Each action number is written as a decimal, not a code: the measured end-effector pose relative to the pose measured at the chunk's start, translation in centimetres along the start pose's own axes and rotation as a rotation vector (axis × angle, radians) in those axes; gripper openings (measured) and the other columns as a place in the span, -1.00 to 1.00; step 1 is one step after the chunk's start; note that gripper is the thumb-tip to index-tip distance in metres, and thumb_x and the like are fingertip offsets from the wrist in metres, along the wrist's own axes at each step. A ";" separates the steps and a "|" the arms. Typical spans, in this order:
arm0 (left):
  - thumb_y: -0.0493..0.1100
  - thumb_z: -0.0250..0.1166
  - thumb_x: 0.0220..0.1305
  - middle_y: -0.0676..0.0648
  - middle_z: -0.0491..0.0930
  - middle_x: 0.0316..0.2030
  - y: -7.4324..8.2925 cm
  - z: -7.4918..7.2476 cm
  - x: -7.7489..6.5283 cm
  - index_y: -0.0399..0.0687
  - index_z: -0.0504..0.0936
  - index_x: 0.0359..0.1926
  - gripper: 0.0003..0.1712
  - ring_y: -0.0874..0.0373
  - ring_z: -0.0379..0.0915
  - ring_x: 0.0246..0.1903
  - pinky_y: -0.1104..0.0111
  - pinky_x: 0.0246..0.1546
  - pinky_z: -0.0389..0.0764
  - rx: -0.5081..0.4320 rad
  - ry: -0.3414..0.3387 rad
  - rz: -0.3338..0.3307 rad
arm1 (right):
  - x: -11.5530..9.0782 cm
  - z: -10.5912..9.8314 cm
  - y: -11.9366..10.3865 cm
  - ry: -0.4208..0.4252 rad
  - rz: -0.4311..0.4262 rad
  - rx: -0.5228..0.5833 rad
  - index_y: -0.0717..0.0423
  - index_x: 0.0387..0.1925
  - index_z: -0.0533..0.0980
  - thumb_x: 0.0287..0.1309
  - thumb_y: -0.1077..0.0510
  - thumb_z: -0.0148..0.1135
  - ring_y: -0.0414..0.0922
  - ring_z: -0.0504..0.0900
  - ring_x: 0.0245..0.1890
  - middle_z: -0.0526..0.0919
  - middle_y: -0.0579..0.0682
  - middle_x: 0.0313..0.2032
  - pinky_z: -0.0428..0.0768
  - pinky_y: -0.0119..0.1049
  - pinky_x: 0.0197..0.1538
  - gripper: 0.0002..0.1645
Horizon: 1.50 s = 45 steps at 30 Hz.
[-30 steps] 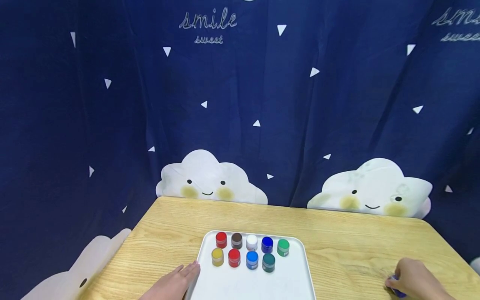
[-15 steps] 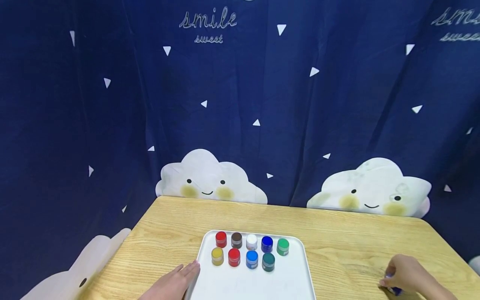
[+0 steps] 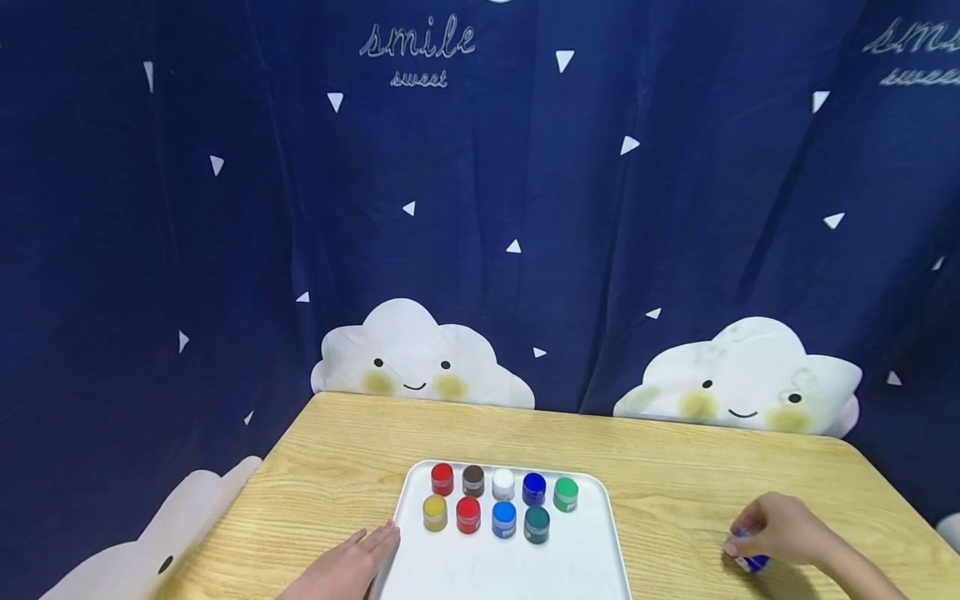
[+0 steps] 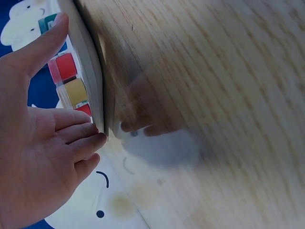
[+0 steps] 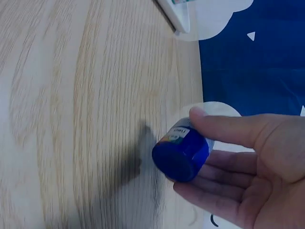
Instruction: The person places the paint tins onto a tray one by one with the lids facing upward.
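Observation:
My right hand (image 3: 782, 529) pinches a small blue paint jar (image 5: 178, 155) between thumb and fingers, over the table to the right of the tray. In the right wrist view the jar is tipped, its shiny blue end toward the camera and a small label on its side. My left hand (image 3: 347, 565), fingers extended, touches the left edge of a white tray (image 3: 506, 571). On the tray's far part stand two rows of paint jars. The back row has red, brown, white (image 3: 503, 483), dark blue and green; the front row has yellow (image 3: 435, 512), red, blue and dark green.
The wooden table (image 3: 675, 500) extends on both sides of the tray and behind it. A dark blue curtain (image 3: 465, 183) with white triangles and smiling clouds hangs behind the table and along its left side.
My right hand has moved left, toward the tray, carrying the blue paint jar. The left hand and the jars on the tray stay where they were.

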<state>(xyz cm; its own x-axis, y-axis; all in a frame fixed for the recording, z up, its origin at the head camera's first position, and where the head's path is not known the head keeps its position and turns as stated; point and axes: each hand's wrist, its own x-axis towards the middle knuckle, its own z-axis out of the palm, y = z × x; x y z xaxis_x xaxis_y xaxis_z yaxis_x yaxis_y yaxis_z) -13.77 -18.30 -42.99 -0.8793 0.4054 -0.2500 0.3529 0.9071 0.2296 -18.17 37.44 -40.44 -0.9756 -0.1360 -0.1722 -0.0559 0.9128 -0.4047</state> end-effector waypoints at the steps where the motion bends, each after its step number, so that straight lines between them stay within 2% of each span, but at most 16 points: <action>1: 0.52 0.30 -0.10 -0.20 0.41 0.31 0.0 0.0 0.0 -0.23 0.33 0.33 0.17 -0.15 0.34 0.30 -0.08 0.27 0.43 0.005 0.003 0.003 | 0.1 0.0 -0.2 -0.005 -0.012 0.020 0.15 -0.37 0.66 -0.11 -0.09 0.49 -0.31 0.50 -0.46 0.66 -0.14 -0.45 0.52 -0.45 -0.42 -0.60; 7: 0.51 0.27 -0.08 -0.20 0.42 0.29 -0.1 0.2 0.0 -0.23 0.35 0.32 0.14 -0.15 0.37 0.28 -0.08 0.25 0.45 0.013 0.018 0.024 | 0.6 0.5 -1.6 -0.067 -0.111 0.156 0.25 -0.26 0.67 0.02 -0.08 0.42 -0.42 0.52 -0.44 0.72 -0.07 -0.36 0.55 -0.50 -0.41 -0.54; 14: 0.49 0.28 -0.06 -0.21 0.43 0.29 -0.1 0.3 -0.1 -0.24 0.36 0.31 0.12 -0.14 0.38 0.27 -0.04 0.25 0.47 0.032 0.045 0.043 | 1.0 1.1 -2.8 -0.206 -0.167 0.402 0.46 -0.11 0.58 0.11 0.04 0.35 -0.29 0.63 -0.42 0.75 0.09 -0.31 0.66 -0.37 -0.40 -0.48; 22: 0.50 0.30 -0.10 -0.20 0.43 0.29 -0.2 0.4 -0.2 -0.24 0.36 0.31 0.15 -0.15 0.38 0.27 -0.06 0.23 0.49 0.044 0.060 0.046 | 1.2 1.5 -4.1 -0.280 -0.168 0.492 0.41 -0.08 0.59 0.13 0.05 0.34 -0.23 0.68 -0.33 0.77 0.09 -0.28 0.69 -0.37 -0.31 -0.51; 27: 0.51 0.30 -0.13 -0.21 0.43 0.29 -0.2 0.4 -0.2 -0.25 0.36 0.31 0.18 -0.16 0.38 0.27 -0.06 0.23 0.49 0.038 0.076 0.054 | 1.3 2.0 -5.3 -0.274 -0.205 0.537 0.46 -0.04 0.55 0.15 0.09 0.31 -0.28 0.68 -0.31 0.75 0.15 -0.22 0.68 -0.42 -0.28 -0.49; 36: 0.52 0.29 -0.11 -0.21 0.43 0.29 -0.1 0.3 -0.2 -0.25 0.36 0.31 0.17 -0.17 0.38 0.26 -0.07 0.22 0.49 0.038 0.065 0.042 | 1.7 3.7 -8.3 -0.206 -0.294 0.642 0.58 0.03 0.45 0.13 0.15 0.33 -0.35 0.69 -0.31 0.71 0.29 -0.16 0.69 -0.46 -0.26 -0.41; 42: 0.50 0.31 -0.11 -0.21 0.42 0.29 0.0 0.2 -0.1 -0.24 0.35 0.32 0.16 -0.19 0.37 0.27 -0.10 0.22 0.47 0.016 0.041 0.020 | 2.1 5.0 -10.0 -0.164 -0.266 0.685 0.53 0.06 0.46 0.10 0.11 0.37 -0.39 0.69 -0.25 0.69 0.28 -0.09 0.71 -0.45 -0.19 -0.37; 45: 0.51 0.30 -0.11 -0.21 0.42 0.29 0.0 0.2 -0.2 -0.24 0.34 0.32 0.18 -0.19 0.36 0.27 -0.10 0.22 0.47 0.012 0.038 0.019 | 2.3 5.9 -11.0 -0.138 -0.284 0.692 0.52 0.03 0.48 0.06 0.13 0.40 -0.41 0.68 -0.25 0.68 0.33 -0.08 0.71 -0.47 -0.19 -0.39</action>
<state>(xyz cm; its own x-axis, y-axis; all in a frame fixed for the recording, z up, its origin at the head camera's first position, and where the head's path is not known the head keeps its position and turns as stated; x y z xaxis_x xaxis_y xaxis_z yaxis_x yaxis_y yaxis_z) -13.55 -18.36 -43.10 -0.8838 0.4183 -0.2094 0.3734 0.9005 0.2227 -18.53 24.86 -41.67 -0.9058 -0.4181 -0.0693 -0.1110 0.3917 -0.9134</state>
